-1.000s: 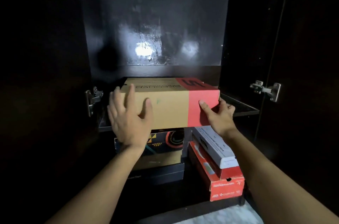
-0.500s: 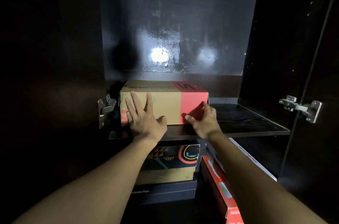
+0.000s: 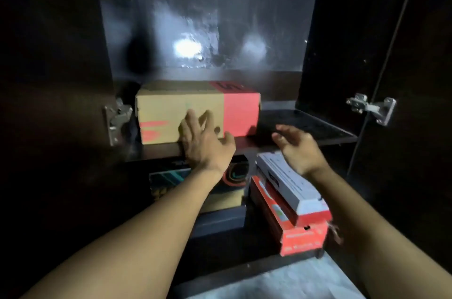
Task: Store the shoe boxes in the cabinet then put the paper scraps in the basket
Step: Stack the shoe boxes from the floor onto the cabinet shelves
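My right hand [image 3: 298,149] has come off the shoe box [image 3: 181,112], which now sits at the left end of the shelf [image 3: 313,127]. There's a big black mark on its red lid, but the print is unreadable. The shelf is bare to its right. My left hand [image 3: 205,142] is spread loosely at the box front, and my right hangs open over the shelf's front edge.

Single head cam, close, faces fwd/down into dark cabinet [image 3: 208,17].

It is dim; the sides sink into black. A white glare sits on the glossy dark back panel of the cabinet [image 3: 188,49]. My left hand [image 3: 205,144] and right hand [image 3: 298,149] look blurred.
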Action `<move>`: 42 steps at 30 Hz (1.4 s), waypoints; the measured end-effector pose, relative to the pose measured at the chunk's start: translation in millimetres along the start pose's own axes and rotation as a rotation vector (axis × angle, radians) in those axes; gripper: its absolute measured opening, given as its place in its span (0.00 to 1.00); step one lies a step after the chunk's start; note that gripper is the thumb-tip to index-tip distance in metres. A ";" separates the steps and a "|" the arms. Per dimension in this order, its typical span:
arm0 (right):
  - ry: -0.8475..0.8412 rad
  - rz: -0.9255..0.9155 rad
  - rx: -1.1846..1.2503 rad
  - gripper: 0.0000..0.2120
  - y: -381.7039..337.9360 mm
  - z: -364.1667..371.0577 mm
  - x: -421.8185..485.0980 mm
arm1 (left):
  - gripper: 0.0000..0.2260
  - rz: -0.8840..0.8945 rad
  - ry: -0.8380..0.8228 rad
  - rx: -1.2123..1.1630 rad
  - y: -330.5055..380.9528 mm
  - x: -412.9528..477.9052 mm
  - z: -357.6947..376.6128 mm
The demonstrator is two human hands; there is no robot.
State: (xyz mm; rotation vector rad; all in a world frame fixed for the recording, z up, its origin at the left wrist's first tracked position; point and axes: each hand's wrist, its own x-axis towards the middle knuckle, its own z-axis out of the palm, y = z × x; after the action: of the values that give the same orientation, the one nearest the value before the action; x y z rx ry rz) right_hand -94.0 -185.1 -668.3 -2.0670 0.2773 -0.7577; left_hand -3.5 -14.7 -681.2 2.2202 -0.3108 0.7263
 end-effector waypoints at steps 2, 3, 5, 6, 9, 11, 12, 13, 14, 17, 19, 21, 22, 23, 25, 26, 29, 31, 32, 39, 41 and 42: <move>0.054 0.028 0.010 0.10 14.1 -21.2 -24.9 | 0.28 0.087 -0.055 -0.185 18.1 -23.4 11.5; 0.083 0.039 0.011 0.08 22.2 -32.9 -38.7 | 0.26 0.129 -0.100 -0.287 26.4 -37.3 16.9; 0.131 0.082 -0.039 0.09 33.0 -59.3 -72.7 | 0.20 0.240 -0.170 -0.379 40.2 -67.7 27.7; 0.153 0.114 -0.087 0.10 36.4 -72.0 -91.7 | 0.18 0.295 -0.196 -0.394 45.6 -84.0 33.2; 0.196 0.205 -0.253 0.10 46.5 -111.1 -153.5 | 0.14 0.358 -0.333 -0.502 68.1 -135.1 44.7; 0.228 0.279 -0.318 0.09 54.4 -135.8 -198.5 | 0.13 0.302 -0.551 -0.553 87.9 -171.6 48.9; 0.252 0.323 -0.344 0.09 56.7 -147.3 -222.0 | 0.14 0.271 -0.689 -0.551 98.0 -191.0 51.6; 0.276 0.355 -0.362 0.09 60.5 -158.5 -245.3 | 0.15 0.240 -0.830 -0.533 107.4 -210.2 55.9; 0.296 0.383 -0.386 0.09 64.2 -168.6 -268.4 | 0.17 0.222 -0.956 -0.510 116.4 -229.2 59.4; 0.332 0.487 -0.438 0.09 83.0 -193.7 -335.0 | 0.23 0.208 -1.177 -0.421 136.5 -292.5 62.3; 0.372 0.573 -0.446 0.10 98.9 -207.6 -376.0 | 0.26 0.200 -1.271 -0.379 143.8 -336.0 60.2; 0.368 0.671 -0.454 0.12 112.6 -217.6 -414.7 | 0.31 0.238 -1.369 -0.312 146.8 -374.7 59.7; 0.357 0.721 -0.447 0.13 119.4 -221.4 -432.3 | 0.33 0.268 -1.406 -0.274 147.5 -389.4 59.0; 0.346 0.772 -0.438 0.14 125.2 -224.5 -448.3 | 0.34 0.289 -1.428 -0.249 148.1 -401.0 59.4; 0.356 0.873 -0.444 0.17 137.2 -229.6 -474.9 | 0.34 0.307 -1.449 -0.213 148.5 -416.6 63.3; 0.377 0.915 -0.459 0.19 143.2 -231.3 -485.1 | 0.35 0.296 -1.468 -0.186 146.8 -422.6 65.6; 0.432 1.051 -0.651 0.25 158.5 -230.8 -512.1 | 0.35 0.273 -1.533 -0.120 140.6 -440.2 65.9; 0.438 1.181 -0.852 0.27 164.2 -229.7 -527.6 | 0.30 0.298 -1.553 -0.128 136.7 -451.5 74.5; 0.444 1.253 -0.872 0.29 164.5 -230.4 -533.4 | 0.30 0.309 -1.552 -0.133 134.7 -456.8 79.9; 0.495 1.259 -0.794 0.34 163.9 -243.7 -543.5 | 0.38 0.249 -1.488 -0.117 134.4 -467.2 87.9; 0.565 1.124 -0.738 0.31 166.7 -248.0 -549.4 | 0.40 0.221 -1.475 -0.112 133.6 -464.7 87.4; 0.620 1.065 -0.678 0.29 167.8 -250.2 -552.5 | 0.40 0.205 -1.469 -0.116 134.4 -463.0 83.5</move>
State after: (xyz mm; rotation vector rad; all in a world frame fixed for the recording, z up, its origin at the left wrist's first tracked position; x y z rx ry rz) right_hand -667.5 -197.3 -927.0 -1.7720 2.0053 -0.6106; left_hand -401.8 -169.8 -919.3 2.2113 -1.2216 -0.9497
